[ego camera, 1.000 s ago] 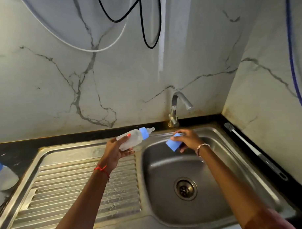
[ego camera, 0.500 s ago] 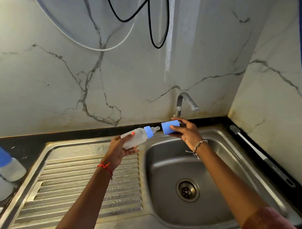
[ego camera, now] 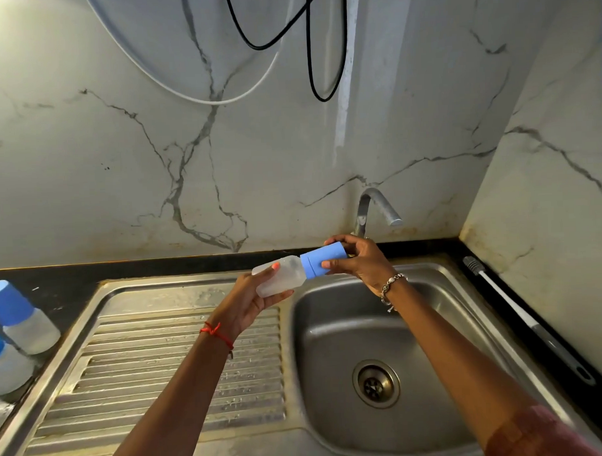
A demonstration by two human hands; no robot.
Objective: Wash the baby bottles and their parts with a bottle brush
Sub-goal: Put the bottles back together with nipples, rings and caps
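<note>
My left hand [ego camera: 249, 299] grips a clear baby bottle [ego camera: 283, 273] held on its side above the sink's left rim. My right hand [ego camera: 360, 261] holds the blue cap [ego camera: 323, 259], which now sits over the bottle's neck and hides the teat. Two more capped bottles [ego camera: 21, 319] [ego camera: 4, 366] stand on the dark counter at the far left. A long bottle brush [ego camera: 521, 317] with a white and grey handle lies on the counter along the right wall.
The steel sink basin [ego camera: 330, 329] with its drain [ego camera: 376, 384] lies below my hands. A ribbed drainboard [ego camera: 144, 369] stretches to the left. The tap [ego camera: 374, 208] rises behind my right hand, no water running. Cables hang on the marble wall.
My right hand lifted the blue cap from over the basin up to the bottle and slid it over the teat. The bottle rose slightly in my left hand.
</note>
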